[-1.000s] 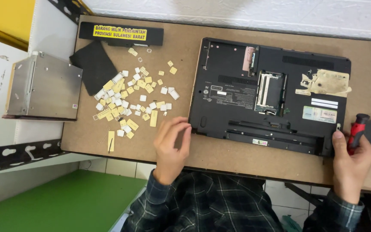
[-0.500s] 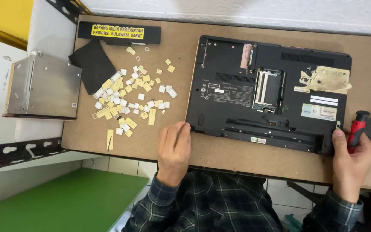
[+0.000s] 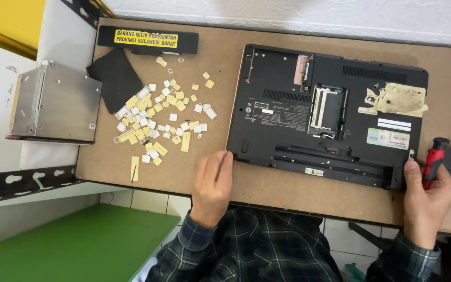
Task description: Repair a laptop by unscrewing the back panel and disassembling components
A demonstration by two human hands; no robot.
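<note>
Laptop (image 3: 330, 120) lies bottom-up before us, long axis along the bench (image 3: 267, 193) edge, left hand (image 3: 212, 185) fingers together at its corner, right hand (image 3: 426, 196) gripping a red screwdriver (image 3: 434, 156) beside it.

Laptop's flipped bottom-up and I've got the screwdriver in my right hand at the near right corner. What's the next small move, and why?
Probably bring the red-handled screwdriver tip onto the laptop at its near right corner. The right hand already grips the tool beside that corner, and the left hand rests flat at the near left corner, steadying the base. Whether a screw sits there is too small to tell.
</note>
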